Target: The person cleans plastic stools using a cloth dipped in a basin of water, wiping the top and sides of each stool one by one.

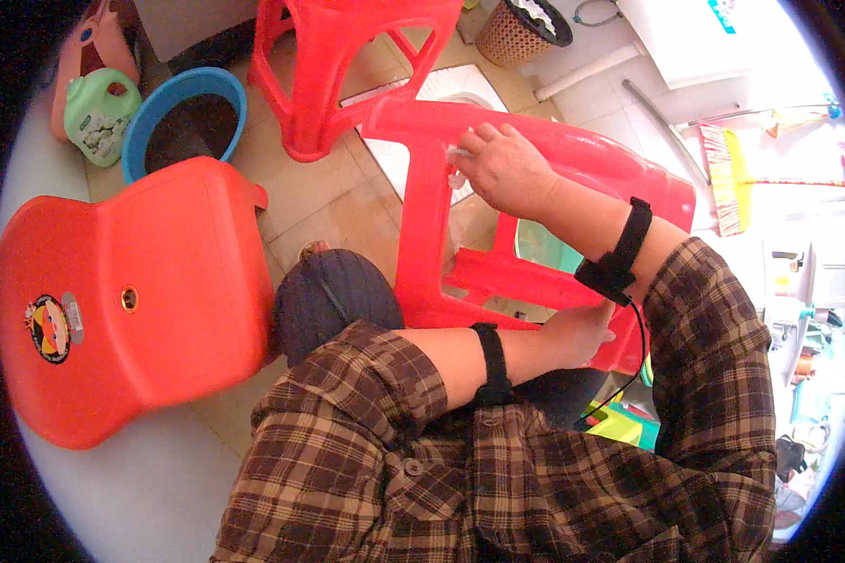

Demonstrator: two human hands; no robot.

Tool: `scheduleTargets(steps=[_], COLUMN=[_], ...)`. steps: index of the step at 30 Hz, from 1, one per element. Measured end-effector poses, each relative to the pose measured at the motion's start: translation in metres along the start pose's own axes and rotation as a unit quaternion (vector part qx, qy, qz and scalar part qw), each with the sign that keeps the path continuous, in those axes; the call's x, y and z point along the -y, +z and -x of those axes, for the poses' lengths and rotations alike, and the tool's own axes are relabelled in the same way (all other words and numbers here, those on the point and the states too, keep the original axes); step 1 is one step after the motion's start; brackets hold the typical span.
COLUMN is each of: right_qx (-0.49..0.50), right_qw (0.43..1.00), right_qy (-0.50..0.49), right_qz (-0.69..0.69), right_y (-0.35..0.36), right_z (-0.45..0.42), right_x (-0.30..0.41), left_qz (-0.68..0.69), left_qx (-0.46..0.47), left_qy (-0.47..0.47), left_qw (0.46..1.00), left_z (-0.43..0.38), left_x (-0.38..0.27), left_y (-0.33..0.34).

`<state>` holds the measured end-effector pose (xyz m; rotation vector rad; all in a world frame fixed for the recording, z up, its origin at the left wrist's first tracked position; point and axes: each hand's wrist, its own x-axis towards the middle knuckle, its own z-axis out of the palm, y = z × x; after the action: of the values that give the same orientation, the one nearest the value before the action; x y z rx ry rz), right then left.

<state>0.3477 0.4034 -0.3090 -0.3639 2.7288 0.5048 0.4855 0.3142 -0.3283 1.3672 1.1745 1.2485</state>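
A red plastic stool (422, 218) lies tipped on its side before me, its legs and crossbars towards the left. My right hand (503, 169) is at the upper leg, with its fingers closed on a small whitish, crumpled piece (457, 179), perhaps a cloth or wipe, pressed against the leg's edge. Lower down, my left hand (579, 336) grips the near side of the stool, with its fingers partly hidden. Both wrists wear black straps, and a cable runs from the right one.
Left are an orange-red plastic chair (176, 281), a blue basin (134, 134) of dark water and a green detergent jug (102, 116). Another red stool (310, 84) stands beyond, near a white squat toilet (387, 162). A woven wastebasket (514, 35) and a broom (732, 179) are further off.
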Motion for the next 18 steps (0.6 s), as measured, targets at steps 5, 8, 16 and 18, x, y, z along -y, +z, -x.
scheduleTargets(steps=[5,8,16,18], right_qx=[0.023,0.033,0.073,0.079], right_qw=[0.998,0.997,0.975,0.960], right_qy=[-0.025,-0.059,-0.189,-0.241], right_qz=[0.048,0.045,-0.089,-0.115], right_y=[0.016,0.017,0.033,0.036], right_z=[0.001,0.008,0.016,0.021], right_x=[0.011,0.014,0.046,0.057], left_qz=[0.030,0.031,0.001,0.004], left_qx=[-0.013,-0.011,0.020,-0.025], left_qy=[0.009,0.006,-0.017,0.015], left_qw=[0.999,0.999,1.000,1.000], left_z=[-0.002,0.001,-0.008,-0.008], left_x=[0.010,0.002,0.015,0.019], left_y=[0.007,0.003,0.010,0.016])
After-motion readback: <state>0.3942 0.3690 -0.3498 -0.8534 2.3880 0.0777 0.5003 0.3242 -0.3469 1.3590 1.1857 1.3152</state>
